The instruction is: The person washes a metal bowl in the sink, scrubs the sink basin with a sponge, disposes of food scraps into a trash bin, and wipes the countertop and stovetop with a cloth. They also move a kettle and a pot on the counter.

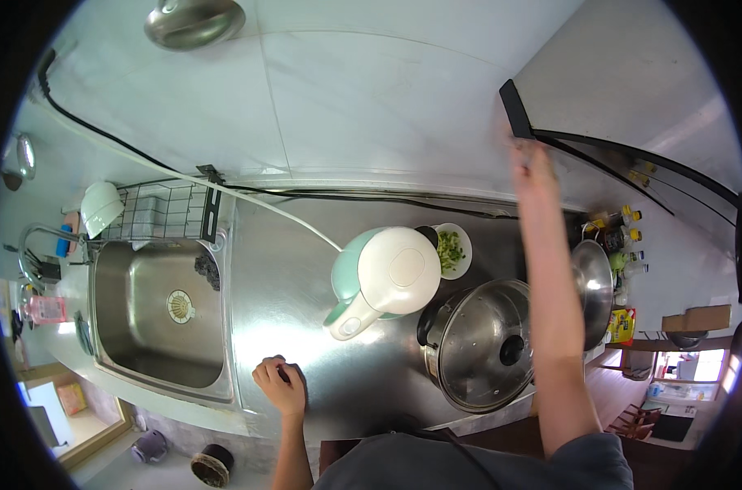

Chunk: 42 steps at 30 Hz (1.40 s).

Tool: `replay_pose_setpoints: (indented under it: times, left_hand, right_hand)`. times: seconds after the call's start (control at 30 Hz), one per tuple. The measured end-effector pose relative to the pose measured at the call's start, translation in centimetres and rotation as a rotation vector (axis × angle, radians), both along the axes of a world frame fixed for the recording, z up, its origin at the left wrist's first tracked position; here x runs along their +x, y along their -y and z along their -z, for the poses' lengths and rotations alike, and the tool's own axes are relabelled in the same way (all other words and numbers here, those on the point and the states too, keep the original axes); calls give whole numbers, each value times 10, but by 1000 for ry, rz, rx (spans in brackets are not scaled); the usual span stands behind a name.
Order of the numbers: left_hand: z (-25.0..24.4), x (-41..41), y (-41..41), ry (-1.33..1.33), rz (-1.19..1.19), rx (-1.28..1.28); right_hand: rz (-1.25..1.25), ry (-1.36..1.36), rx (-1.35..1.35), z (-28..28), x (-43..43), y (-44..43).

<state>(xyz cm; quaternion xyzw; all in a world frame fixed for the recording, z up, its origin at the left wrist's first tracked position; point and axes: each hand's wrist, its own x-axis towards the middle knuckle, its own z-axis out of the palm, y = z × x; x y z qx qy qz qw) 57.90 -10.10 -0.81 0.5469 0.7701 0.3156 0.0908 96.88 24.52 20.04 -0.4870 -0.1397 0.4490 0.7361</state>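
My left hand rests on the steel countertop between the sink and the kettle, its fingers curled and a dark shadow beside the thumb. My right hand, blurred, is raised at the black-edged corner of the range hood; its fingers are hard to make out. A white and mint-green electric kettle stands between my arms. Behind its right side is a white bowl of chopped green vegetables. A steel pot with a glass lid stands left of my right forearm, which hides part of the stove area.
On the left is a steel sink with a black scouring pad. Behind it stands a wire dish rack. A white cord runs from the wall to the kettle. A steel pan and several condiment bottles stand on the right.
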Motion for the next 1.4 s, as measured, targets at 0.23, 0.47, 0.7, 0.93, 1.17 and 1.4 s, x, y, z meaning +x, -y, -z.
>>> replay_pose_setpoints:
  times: [0.23, 0.47, 0.7, 0.93, 1.17, 1.4]
  left_hand:
    - [12, -4, 5, 35, 60, 30]
    - [-50, 15, -30, 504, 76, 99]
    - [-108, 52, -94, 793, 586, -29]
    - [-92, 24, -59, 904, 495, -109]
    - [-81, -20, -14, 874, 444, -125]
    - [-93, -20, -26, 798, 467, -75]
  right_hand:
    - [-437, -237, -51, -17, -134, -10]
    - [25, 73, -39, 65, 186, 1]
    - [-271, -178, -276, 141, 22, -18]
    - [-245, -476, -577, 122, 4, -38]
    - [7, -170, -213, 225, 242, -26]
    - [-370, -397, -417, 148, -113, -33]
